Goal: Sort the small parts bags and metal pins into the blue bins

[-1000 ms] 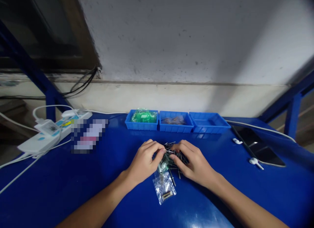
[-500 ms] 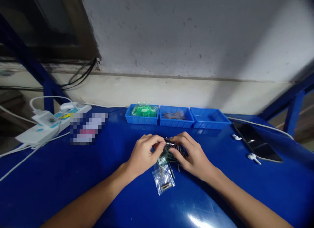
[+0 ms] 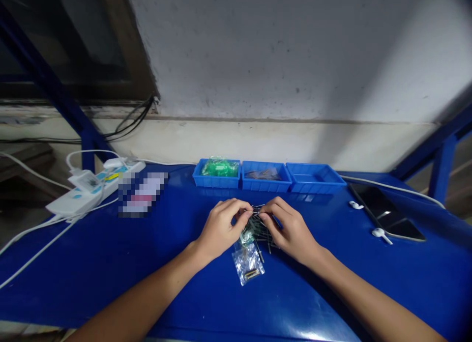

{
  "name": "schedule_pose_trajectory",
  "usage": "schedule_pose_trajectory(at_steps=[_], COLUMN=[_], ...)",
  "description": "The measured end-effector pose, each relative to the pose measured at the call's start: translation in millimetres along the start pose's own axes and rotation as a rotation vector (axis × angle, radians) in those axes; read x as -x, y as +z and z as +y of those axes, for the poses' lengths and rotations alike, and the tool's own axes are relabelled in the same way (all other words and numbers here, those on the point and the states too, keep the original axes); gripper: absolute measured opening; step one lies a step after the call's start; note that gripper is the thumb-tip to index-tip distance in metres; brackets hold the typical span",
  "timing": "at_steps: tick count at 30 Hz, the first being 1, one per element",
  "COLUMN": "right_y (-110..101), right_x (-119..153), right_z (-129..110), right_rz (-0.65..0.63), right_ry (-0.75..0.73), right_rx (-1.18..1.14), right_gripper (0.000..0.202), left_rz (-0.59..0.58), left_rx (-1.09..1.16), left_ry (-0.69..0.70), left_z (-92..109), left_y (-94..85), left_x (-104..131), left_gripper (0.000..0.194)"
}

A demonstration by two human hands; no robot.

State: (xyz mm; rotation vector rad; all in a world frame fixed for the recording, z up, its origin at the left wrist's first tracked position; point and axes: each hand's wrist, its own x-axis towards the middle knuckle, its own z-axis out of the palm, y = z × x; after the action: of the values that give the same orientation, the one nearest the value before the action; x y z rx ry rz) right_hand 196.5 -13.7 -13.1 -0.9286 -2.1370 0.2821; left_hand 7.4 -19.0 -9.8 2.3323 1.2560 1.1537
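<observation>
My left hand [image 3: 220, 227] and my right hand [image 3: 290, 229] meet over a small pile of thin dark metal pins [image 3: 262, 230] on the blue table [image 3: 110, 263]. The fingertips of both hands pinch a pin at the top of the pile. A small clear plastic bag [image 3: 249, 263] with a small part inside lies on the table just in front of the pile, under my hands.
Three blue trays stand in a row at the back: one with green parts [image 3: 219, 171], one with dark parts [image 3: 264, 176], one bare [image 3: 314, 178]. A white power strip [image 3: 94, 188] with cables is at the left. A phone [image 3: 385, 211] and two white earbuds [image 3: 379, 233] lie at the right.
Both hands stay on the pile, with the fingertips drawn closer together at its top. The view has shifted slightly, so everything sits a little to the right.
</observation>
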Motion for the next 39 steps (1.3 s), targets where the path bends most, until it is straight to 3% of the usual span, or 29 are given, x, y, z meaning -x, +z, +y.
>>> schedule_pose_trajectory(at_steps=[9,12,15,19,22,28,34,39], right_y=[-1,-2,-4,-6,-6,-15,-29,-16], right_x=[-1,-2,-3,-4,-4,-9,-43,-49], right_z=[-6,-8,-8,-4,-3,-10,-24,-15], right_rz=[0.060,0.072,0.103,0.073,0.023,0.056,0.086,0.165], right_ry=[-0.035,-0.035,-0.008,0.003,0.002,0.060,0.036,0.077], right_rx=[0.032,0.037,0.038,0.046,0.038,0.001,-0.015,-0.046], right_gripper=[0.009,0.013,0.017,0.021,0.018,0.014,0.011,0.010], left_rz=[0.038,0.068,0.115,0.111,0.119,0.116,0.157,0.146], left_rx=[-0.052,0.025,0.089,0.048,0.042,0.060,0.161,0.174], left_ry=[-0.029,-0.032,0.000,0.041,0.009,-0.098,-0.175,-0.197], left_z=[1,6,11,10,7,5,10,10], left_y=[-2.4,-2.5,-1.1,0.3,-0.5,-6.3,-18.3,-12.4], left_x=[-2,-3,-3,-4,-6,-8,-38,-55], left_gripper=[0.018,0.012,0.017,0.010,0.014,0.021,0.030,0.033])
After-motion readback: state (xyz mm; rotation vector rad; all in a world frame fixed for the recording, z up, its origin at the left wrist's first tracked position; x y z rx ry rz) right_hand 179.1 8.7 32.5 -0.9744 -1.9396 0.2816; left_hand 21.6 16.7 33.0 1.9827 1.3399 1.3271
